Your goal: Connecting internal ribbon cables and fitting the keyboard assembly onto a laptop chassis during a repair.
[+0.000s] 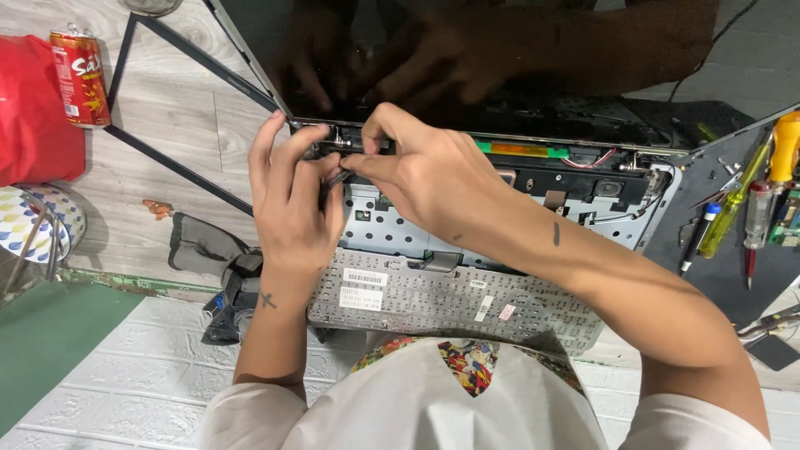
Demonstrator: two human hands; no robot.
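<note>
Hands: left hand [287, 196] and right hand [425, 175] are pinched together on the hinge [337, 143] of an opened laptop [583, 187].
Keyboard: detached keyboard [450, 302] lies flipped just below.
Tools: screwdrivers [754, 196] are kept at right.

Both forearms reach forward, bare. The left hand [287, 196] stands palm-away, its fingers [310, 143] curled inward. The right hand [425, 179] crosses leftward, thumb and forefinger pinched together beside the left fingertips.
</note>
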